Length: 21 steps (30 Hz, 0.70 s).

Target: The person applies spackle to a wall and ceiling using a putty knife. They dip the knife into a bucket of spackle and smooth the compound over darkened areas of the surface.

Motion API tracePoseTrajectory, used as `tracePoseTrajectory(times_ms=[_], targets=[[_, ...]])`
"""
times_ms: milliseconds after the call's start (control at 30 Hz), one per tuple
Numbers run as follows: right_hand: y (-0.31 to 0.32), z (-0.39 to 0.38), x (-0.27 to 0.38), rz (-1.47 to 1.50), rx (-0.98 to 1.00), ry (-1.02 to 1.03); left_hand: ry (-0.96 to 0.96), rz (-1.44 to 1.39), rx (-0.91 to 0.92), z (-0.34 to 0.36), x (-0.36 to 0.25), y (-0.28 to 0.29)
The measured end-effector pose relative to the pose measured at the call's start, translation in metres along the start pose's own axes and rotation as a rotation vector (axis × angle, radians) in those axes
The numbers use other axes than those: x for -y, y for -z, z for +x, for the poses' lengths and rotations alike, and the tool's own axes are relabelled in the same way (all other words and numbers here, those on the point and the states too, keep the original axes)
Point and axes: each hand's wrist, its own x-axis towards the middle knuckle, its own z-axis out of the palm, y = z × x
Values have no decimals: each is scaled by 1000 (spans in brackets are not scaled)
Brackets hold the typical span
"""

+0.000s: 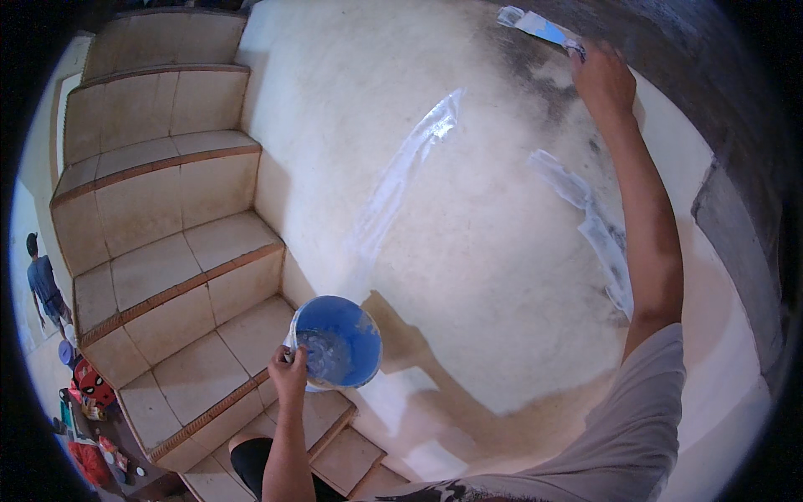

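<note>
A person is seen from above, standing on tiled stairs beside a cream-coloured wall. The left hand is low in the view, near the body, with its fingers closed over the rim of a small blue bucket. The bucket is held upright just in front of the wall, above the lower steps, and a grey-white paste lies inside it against the side nearest the hand.

The right arm stretches up and away along the wall. The right hand is high in the view, close to the top edge, its fingers wrapped round the handle of a flat scraper. The scraper's blade is smeared with white and blue and points up and to the left, at or very near a dark, stained patch of wall; whether it touches cannot be told.

The wall carries two pale streaks of fresh paste: a long slanted one near the middle, and a shorter, thicker one just beside the raised forearm. The shadow of the bucket and arm falls on the wall below.

The stairs rise on the left, beige tiles with reddish-brown edging. At the far left, well below, another person in a blue top stands near some coloured things on the floor.
</note>
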Motion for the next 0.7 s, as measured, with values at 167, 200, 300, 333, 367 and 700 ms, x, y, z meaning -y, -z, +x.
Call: tracePoseTrajectory(times_ms=[167,200,300,333,367,700], targets=[[-18,6,11,53,-11,20,-58,41,34,7,13,-3],[-23,6,13,44,-27,38,-85,46,31,7,9,-3],[-33,-1,14,33,-1,49,-91,75,-28,4,-3,-6],[-35,-3,13,34,20,46,-83,61,-16,5,1,-5],[-36,-7,9,45,42,27,-75,46,-3,7,6,-4],[-41,-8,8,183,-51,80,-61,72,47,5,1,-3]])
